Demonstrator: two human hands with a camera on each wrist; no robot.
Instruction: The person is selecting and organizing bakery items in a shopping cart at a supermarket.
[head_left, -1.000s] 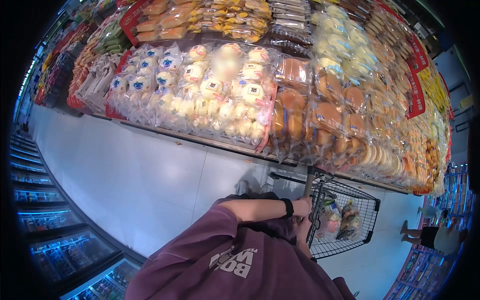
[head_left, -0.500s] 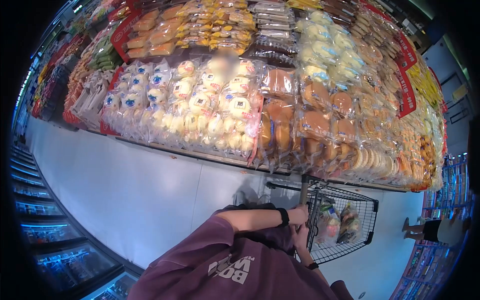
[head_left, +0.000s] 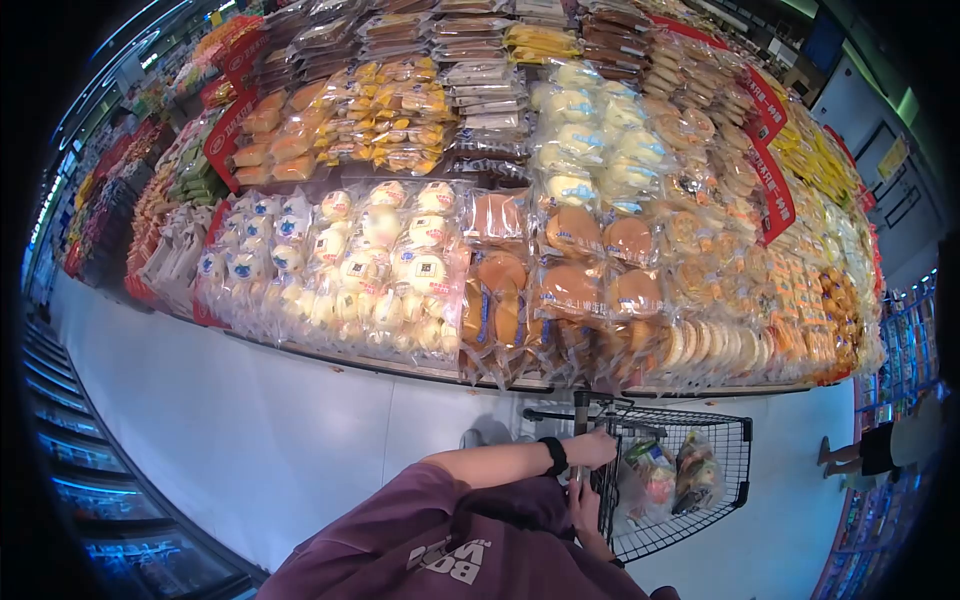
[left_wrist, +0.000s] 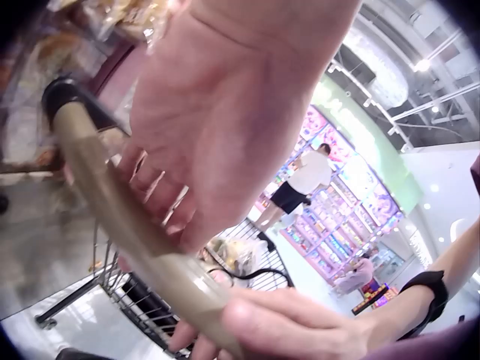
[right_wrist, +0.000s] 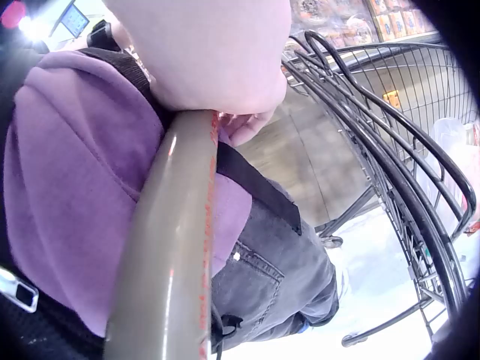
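Observation:
Both hands are at the tan handle (head_left: 581,403) of a black wire shopping cart (head_left: 700,425). My left hand (head_left: 592,448) lies over the handle in the head view, its wrist band just left of the bar. In the left wrist view, that hand's palm (left_wrist: 217,112) faces the camera above the bar, with loosely bent fingers partly hidden behind it. Closer to my body, my right hand (head_left: 580,503) grips the handle; the left wrist view shows its thumb on top and fingers beneath. Two clear plastic bags (head_left: 652,478) of mixed groceries lie in the cart.
A long bakery display stands ahead, with bagged white buns (head_left: 370,270), brown cakes (head_left: 570,285) and red signs (head_left: 768,190). Freezers (head_left: 90,490) line the left. A person (head_left: 890,445) stands at the right near lit shelves (head_left: 905,330).
The head view has tilted up and turned right, so the display sits lower and further left. My left hand has shifted further across the handle; my right hand stays on it.

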